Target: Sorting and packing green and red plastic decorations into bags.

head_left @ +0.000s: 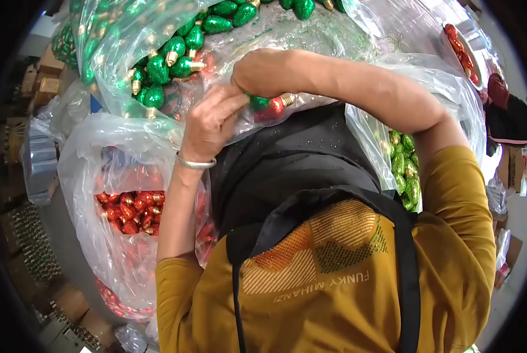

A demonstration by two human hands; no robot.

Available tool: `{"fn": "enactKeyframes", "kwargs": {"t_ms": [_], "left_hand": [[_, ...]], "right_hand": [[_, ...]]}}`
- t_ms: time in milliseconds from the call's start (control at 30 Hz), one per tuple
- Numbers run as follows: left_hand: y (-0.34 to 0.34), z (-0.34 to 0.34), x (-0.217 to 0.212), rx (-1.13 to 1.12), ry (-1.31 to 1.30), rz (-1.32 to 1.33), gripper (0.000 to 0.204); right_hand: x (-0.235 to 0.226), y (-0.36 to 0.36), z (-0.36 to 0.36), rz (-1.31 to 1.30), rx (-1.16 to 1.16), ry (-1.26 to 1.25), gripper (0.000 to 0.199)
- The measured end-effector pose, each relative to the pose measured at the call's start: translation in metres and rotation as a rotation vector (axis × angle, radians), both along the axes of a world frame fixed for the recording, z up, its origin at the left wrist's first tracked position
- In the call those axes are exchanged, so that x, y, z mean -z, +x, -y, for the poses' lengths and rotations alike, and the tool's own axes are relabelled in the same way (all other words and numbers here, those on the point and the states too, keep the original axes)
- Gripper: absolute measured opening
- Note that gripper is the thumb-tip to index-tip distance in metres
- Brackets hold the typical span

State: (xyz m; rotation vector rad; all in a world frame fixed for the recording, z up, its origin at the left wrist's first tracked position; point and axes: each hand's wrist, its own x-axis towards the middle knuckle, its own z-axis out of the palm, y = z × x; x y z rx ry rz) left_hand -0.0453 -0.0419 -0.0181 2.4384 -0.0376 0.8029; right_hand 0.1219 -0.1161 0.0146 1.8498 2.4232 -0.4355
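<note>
Left hand: the wearer's left hand (pixel 207 120) rises from the lower left with its fingers bent, the fingertips meeting the other hand; whether they grip anything cannot be told, since the ends are hidden.
Right hand: the right hand (pixel 263 72) reaches across from the right, its back to the camera and its fingers curled down out of sight; whether it is closed on something cannot be told.
Bulbs at the hands: a glittery green bulb (pixel 258 103) shows just under the right hand, partly covered by it; a red bulb (pixel 270 110) with a gold screw base lies right beside it, over clear plastic.
Green pile: many dark green glitter bulbs (pixel 175 50) with gold bases lie beyond and to the left of the hands, partly under a clear plastic sheet (pixel 113 59).
Left bag: an open clear bag (pixel 78 170) holds red bulbs (pixel 131 212), to the left of the left forearm.
Right side: lime-green bulbs (pixel 406 167) sit in another plastic bag (pixel 366 138), near the right elbow.
Upper right: a pale-rimmed container (pixel 479 75) holds more red bulbs.
Wearer: a silver bangle (pixel 195 163) circles the left wrist; a black apron (pixel 293 153) covers the lap, over a mustard shirt (pixel 328 315).
</note>
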Motion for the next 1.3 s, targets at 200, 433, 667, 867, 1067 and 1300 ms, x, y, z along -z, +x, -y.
{"fn": "enactKeyframes", "kwargs": {"t_ms": [200,433,667,867,1067,1300], "left_hand": [[-0.005,-0.007,0.015,-0.052,-0.126,0.060,0.013],[-0.011,0.000,0.011,-0.040,-0.191,0.050,0.011],[0.001,0.004,0.007,0.028,-0.121,0.066,0.011],[-0.010,-0.009,0.004,-0.014,-0.011,0.082,0.013],[-0.012,-0.011,0.005,0.062,0.015,0.007,0.015],[0.001,-0.010,0.007,0.129,-0.013,-0.002,0.013]], "right_hand": [[0.057,0.012,-0.027,-0.024,-0.036,-0.446,0.019],[0.046,0.006,-0.014,-0.047,-0.153,-0.067,0.016],[0.037,-0.015,-0.001,-0.178,0.171,-0.380,0.022],[0.043,0.004,-0.012,-0.316,-0.079,-0.507,0.020],[0.034,0.008,-0.003,-0.094,-0.192,-0.203,0.012],[0.078,0.020,-0.029,0.097,0.149,-0.406,0.016]]}}
